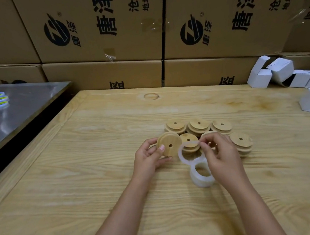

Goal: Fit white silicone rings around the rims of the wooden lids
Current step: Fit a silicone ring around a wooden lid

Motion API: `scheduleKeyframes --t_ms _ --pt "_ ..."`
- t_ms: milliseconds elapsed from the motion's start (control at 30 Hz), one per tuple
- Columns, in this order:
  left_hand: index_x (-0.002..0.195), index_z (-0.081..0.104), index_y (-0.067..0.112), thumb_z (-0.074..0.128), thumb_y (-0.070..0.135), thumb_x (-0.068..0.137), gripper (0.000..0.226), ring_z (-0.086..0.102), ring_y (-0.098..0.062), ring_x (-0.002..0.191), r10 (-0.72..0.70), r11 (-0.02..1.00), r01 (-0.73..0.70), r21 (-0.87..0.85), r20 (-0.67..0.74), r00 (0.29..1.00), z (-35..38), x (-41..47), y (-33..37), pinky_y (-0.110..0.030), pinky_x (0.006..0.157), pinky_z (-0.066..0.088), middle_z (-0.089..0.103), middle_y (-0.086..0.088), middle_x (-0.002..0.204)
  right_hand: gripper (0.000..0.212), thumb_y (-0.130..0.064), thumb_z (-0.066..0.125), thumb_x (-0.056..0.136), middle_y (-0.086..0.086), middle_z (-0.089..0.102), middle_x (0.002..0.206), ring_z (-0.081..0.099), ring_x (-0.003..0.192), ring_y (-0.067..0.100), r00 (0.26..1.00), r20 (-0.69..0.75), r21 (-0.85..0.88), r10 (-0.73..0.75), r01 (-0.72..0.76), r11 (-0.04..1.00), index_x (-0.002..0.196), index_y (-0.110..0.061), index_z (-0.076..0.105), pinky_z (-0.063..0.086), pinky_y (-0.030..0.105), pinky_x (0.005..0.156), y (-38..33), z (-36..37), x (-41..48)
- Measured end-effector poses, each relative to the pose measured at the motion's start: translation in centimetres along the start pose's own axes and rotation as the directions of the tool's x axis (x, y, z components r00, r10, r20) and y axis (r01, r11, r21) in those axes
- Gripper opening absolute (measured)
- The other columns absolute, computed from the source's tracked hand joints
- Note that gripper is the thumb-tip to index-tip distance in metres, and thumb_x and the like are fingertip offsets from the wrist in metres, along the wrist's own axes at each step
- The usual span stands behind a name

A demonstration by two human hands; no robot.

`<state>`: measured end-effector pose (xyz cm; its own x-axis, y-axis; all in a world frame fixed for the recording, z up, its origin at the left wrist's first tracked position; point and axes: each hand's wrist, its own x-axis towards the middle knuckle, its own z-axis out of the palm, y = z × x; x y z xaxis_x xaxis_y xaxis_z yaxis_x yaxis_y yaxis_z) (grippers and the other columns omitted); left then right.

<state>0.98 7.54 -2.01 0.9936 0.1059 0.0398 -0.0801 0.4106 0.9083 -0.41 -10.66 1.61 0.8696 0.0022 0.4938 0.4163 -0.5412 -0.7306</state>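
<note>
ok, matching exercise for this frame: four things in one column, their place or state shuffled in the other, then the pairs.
Column one
1. left hand
2. right hand
3. stack of white rings
4. white boxes

Column two
A. piled at the far right of the table
B. pinches one silicone ring
C. grips a wooden lid
D. stands on the table, just by the right hand

Pairs: 1-C, 2-B, 3-D, 4-A
</note>
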Motion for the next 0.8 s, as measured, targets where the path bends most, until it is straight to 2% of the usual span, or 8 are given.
scheduleKeyframes --t_ms 100,233,367,467,567,700,733,800 --pt "0.103 0.06 0.01 0.06 0.002 0.085 0.02 0.071 -0.023 0.082 0.017 1.0 -0.016 -0.026 0.024 1.0 -0.3 0.0 0.0 -0.032 0.063 0.057 0.073 -0.013 0.087 0.016 -0.019 0.06 0.089 -0.015 0.061 0.083 0.055 0.083 0.008 0.993 0.064 0.123 0.1 -0.108 0.987 0.081 -0.032 0.06 0.041 0.02 0.069 -1.4 1.3 1.0" --pt "0.112 0.061 0.017 0.066 0.008 0.075 0.039 0.069 -0.029 0.088 0.059 0.998 -0.058 -0.018 0.07 0.996 -0.4 -0.1 0.1 -0.037 0.065 0.056 0.072 -0.017 0.09 0.013 -0.02 0.061 0.088 -0.008 0.059 0.093 0.054 0.085 0.004 0.977 0.057 0.204 0.207 -0.215 0.955 0.079 -0.029 0.06 0.043 0.019 0.07 -2.3 3.4 2.0" --pt "0.106 0.063 0.016 0.061 0.011 0.077 0.03 0.069 -0.027 0.081 0.081 0.997 -0.082 0.017 0.042 0.996 -0.3 -0.1 0.1 -0.036 0.06 0.055 0.071 -0.013 0.084 0.009 -0.017 0.06 0.089 -0.009 0.065 0.085 0.058 0.075 -0.005 0.965 0.057 0.337 0.254 -0.258 0.905 0.082 -0.022 0.061 0.046 0.011 0.062 -1.9 4.8 1.4" --pt "0.104 0.061 0.015 0.05 0.01 0.093 0.016 0.068 -0.024 0.08 0.112 0.991 -0.115 0.063 0.053 0.992 -0.1 -0.3 0.1 -0.034 0.06 0.056 0.07 -0.008 0.086 0.009 -0.016 0.061 0.089 -0.012 0.066 0.078 0.06 0.07 -0.004 0.969 0.008 0.358 0.247 -0.233 0.904 0.082 -0.022 0.062 0.045 0.009 0.061 -1.4 5.0 0.8" --pt "0.104 0.051 0.016 0.057 0.019 0.088 0.017 0.069 -0.018 0.074 0.218 0.964 -0.224 0.146 0.056 0.974 0.5 -0.8 0.0 -0.03 0.059 0.056 0.071 -0.004 0.075 0.013 -0.013 0.063 0.088 -0.015 0.066 0.077 0.06 0.071 -0.002 0.979 -0.03 0.358 0.201 -0.177 0.917 0.081 -0.024 0.063 0.046 0.01 0.063 -1.1 4.9 0.4" --pt "0.087 0.052 0.027 0.065 0.018 0.086 0.016 0.066 -0.018 0.073 0.327 0.895 -0.325 0.305 0.048 0.944 0.7 -0.9 -0.6 -0.045 0.066 0.056 0.067 0.0 0.075 0.016 -0.01 0.062 0.088 -0.013 0.066 0.078 0.061 0.075 -0.002 0.982 -0.055 0.37 0.179 -0.146 0.917 0.081 -0.025 0.062 0.047 0.013 0.067 -0.9 5.0 0.2" --pt "0.084 0.052 0.03 0.064 0.02 0.086 0.016 0.065 -0.016 0.073 0.347 0.874 -0.341 0.346 0.049 0.937 0.7 -0.8 -0.8 -0.045 0.066 0.055 0.066 0.005 0.074 0.016 -0.009 0.061 0.088 -0.012 0.066 0.08 0.061 0.076 -0.001 0.983 -0.058 0.361 0.174 -0.142 0.922 0.082 -0.024 0.062 0.048 0.015 0.069 -0.8 5.1 0.2" --pt "0.083 0.05 0.031 0.062 0.026 0.086 0.013 0.063 -0.012 0.073 0.394 0.826 -0.383 0.414 0.062 0.917 0.7 -0.8 -1.1 -0.035 0.063 0.054 0.062 0.011 0.075 0.017 -0.009 0.059 0.089 -0.011 0.066 0.082 0.062 0.079 0.0 0.984 -0.064 0.35 0.168 -0.136 0.927 0.083 -0.025 0.062 0.048 0.016 0.071 -0.7 5.2 0.1"
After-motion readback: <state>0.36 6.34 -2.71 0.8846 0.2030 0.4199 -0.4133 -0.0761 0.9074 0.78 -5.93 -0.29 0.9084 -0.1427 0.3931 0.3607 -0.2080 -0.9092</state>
